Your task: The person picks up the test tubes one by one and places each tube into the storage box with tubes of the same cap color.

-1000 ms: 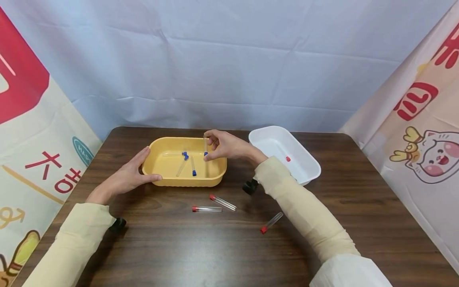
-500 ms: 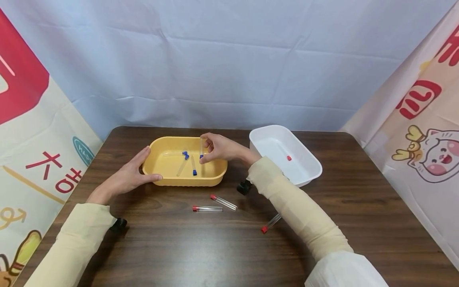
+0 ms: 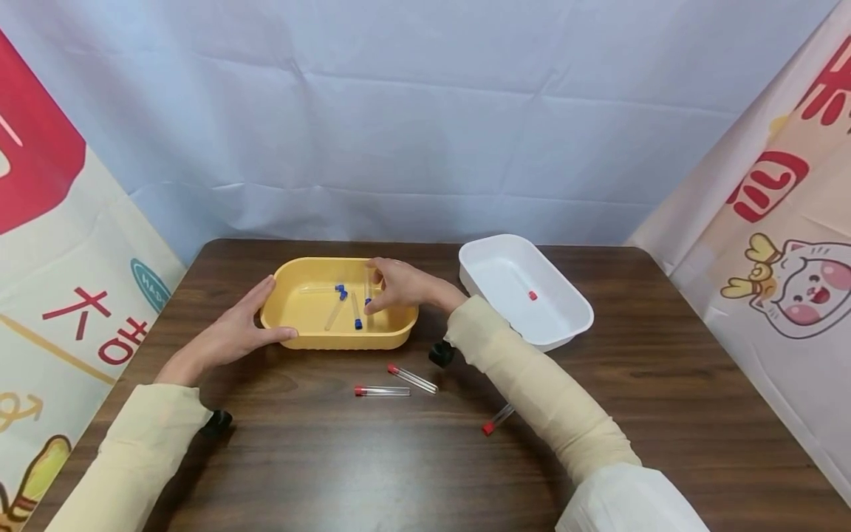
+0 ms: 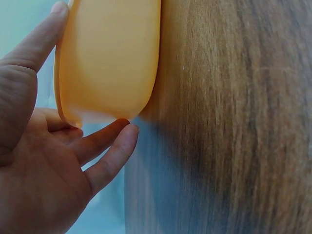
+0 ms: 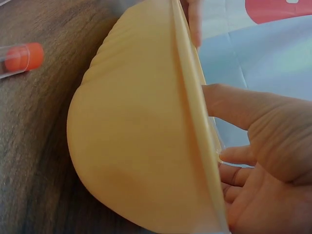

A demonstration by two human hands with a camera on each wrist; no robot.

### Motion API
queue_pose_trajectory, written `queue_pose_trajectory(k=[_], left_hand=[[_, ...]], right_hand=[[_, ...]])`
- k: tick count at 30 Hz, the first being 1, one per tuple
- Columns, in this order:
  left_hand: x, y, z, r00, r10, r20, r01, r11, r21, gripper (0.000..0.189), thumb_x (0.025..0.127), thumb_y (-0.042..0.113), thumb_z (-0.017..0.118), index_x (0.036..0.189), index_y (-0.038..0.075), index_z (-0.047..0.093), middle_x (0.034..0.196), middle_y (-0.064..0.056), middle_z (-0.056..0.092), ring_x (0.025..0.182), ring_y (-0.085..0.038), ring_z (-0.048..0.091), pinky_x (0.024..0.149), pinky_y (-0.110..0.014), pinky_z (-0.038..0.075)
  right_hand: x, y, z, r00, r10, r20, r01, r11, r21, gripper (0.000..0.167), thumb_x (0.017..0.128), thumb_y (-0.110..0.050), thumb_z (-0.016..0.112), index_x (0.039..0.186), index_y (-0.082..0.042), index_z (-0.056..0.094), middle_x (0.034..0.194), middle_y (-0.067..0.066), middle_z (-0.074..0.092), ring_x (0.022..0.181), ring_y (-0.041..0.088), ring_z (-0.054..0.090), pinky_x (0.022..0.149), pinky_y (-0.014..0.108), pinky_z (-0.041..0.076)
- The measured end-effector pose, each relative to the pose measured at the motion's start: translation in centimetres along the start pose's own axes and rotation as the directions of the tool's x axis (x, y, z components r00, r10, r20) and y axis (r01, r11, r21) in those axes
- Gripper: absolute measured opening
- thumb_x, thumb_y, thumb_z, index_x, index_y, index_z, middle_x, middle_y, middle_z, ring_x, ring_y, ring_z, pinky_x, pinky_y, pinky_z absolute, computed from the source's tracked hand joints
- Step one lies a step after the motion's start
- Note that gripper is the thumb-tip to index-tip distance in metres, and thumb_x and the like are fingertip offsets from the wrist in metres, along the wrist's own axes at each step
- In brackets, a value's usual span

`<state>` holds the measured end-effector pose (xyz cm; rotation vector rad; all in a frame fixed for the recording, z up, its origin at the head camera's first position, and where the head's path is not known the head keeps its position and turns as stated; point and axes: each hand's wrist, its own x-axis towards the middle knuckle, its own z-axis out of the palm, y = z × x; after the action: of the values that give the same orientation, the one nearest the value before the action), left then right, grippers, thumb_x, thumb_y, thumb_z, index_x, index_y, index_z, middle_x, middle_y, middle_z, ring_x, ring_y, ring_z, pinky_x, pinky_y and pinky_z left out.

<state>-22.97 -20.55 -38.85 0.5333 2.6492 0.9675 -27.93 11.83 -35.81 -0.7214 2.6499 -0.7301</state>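
Observation:
My right hand (image 3: 407, 287) pinches a clear test tube (image 3: 368, 284) between thumb and fingers. That tube stands upright with its blue cap down, low inside the right half of the yellow basin (image 3: 335, 341). Several other blue-capped test tubes (image 3: 357, 310) lie loose on the basin's floor. At the basin's left end, my left hand (image 3: 226, 336) rests with thumb and fingers spread. The left wrist view shows these straight fingers (image 4: 109, 158) touching the basin's end wall. In the right wrist view, the basin wall (image 5: 131, 126) hides the held tube's lower part.
Two red-capped test tubes (image 3: 384, 391) lie in front of the basin on the wooden table (image 3: 399, 465). A third red-capped tube (image 3: 490, 427) is partly hidden under my right forearm. To the right stands a white basin (image 3: 580, 325) with a red-capped tube (image 3: 532, 295) in it.
My right hand has moved left and lower into the yellow basin with the blue-capped test tube. The left hand has stayed at the basin's left end.

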Motion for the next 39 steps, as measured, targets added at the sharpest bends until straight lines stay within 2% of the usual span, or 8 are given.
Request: queue_pose_trajectory(k=[6, 19, 23, 32, 39], left_hand=[[0.0, -0.1, 0.0, 1.000, -0.001, 0.001, 0.001, 1.000, 0.000, 0.117, 0.091, 0.056, 0.074, 0.166, 0.010, -0.003, 0.173, -0.015, -0.005, 0.155, -0.045, 0.006, 0.116, -0.070, 0.019], [-0.2, 0.1, 0.0, 1.000, -0.006, -0.001, 0.006, 1.000, 0.001, 0.116, 0.092, 0.056, 0.074, 0.166, 0.010, -0.002, 0.173, -0.012, -0.005, 0.156, -0.042, 0.003, 0.118, -0.069, 0.016], [-0.2, 0.2, 0.0, 1.000, -0.010, -0.001, 0.010, 1.000, 0.005, 0.116, 0.092, 0.055, 0.074, 0.166, 0.009, -0.002, 0.173, -0.012, -0.005, 0.157, -0.041, 0.003, 0.118, -0.068, 0.016], [0.0, 0.2, -0.1, 1.000, -0.010, 0.007, 0.010, 1.000, -0.001, 0.117, 0.091, 0.057, 0.074, 0.166, 0.010, -0.003, 0.173, -0.011, -0.006, 0.157, -0.041, 0.002, 0.118, -0.069, 0.015], [-0.1, 0.2, -0.1, 1.000, -0.029, 0.010, 0.030, 1.000, -0.005, 0.116, 0.092, 0.056, 0.074, 0.166, 0.011, -0.004, 0.173, -0.011, -0.006, 0.156, -0.042, 0.002, 0.118, -0.069, 0.015]], right_hand=[[0.2, 0.2, 0.3, 1.000, -0.010, -0.006, 0.010, 1.000, -0.007, 0.094, 0.087, -0.029, 0.086, 0.159, 0.001, 0.032, 0.125, 0.012, 0.059, 0.107, 0.023, 0.054, 0.090, 0.032, 0.048], [-0.1, -0.1, 0.2, 0.999, 0.032, -0.011, -0.031, 0.999, 0.011, 0.094, 0.088, -0.030, 0.085, 0.160, -0.002, 0.033, 0.132, 0.016, 0.057, 0.109, 0.024, 0.052, 0.090, 0.033, 0.048], [-0.3, 0.0, 0.1, 1.000, 0.011, -0.017, -0.010, 1.000, 0.016, 0.089, 0.090, -0.030, 0.084, 0.159, -0.002, 0.035, 0.133, 0.018, 0.057, 0.113, 0.028, 0.054, 0.093, 0.035, 0.048], [-1.1, 0.3, -0.7, 0.989, -0.065, -0.134, 0.069, 0.997, 0.027, 0.071, 0.094, -0.028, 0.079, 0.150, 0.002, 0.049, 0.126, 0.019, 0.063, 0.109, 0.022, 0.059, 0.092, 0.032, 0.050], [-2.9, 0.0, -1.6, 0.973, -0.097, -0.209, 0.112, 0.992, 0.060, 0.062, 0.096, -0.026, 0.076, 0.147, 0.000, 0.053, 0.122, 0.017, 0.064, 0.107, 0.021, 0.060, 0.091, 0.032, 0.050]])
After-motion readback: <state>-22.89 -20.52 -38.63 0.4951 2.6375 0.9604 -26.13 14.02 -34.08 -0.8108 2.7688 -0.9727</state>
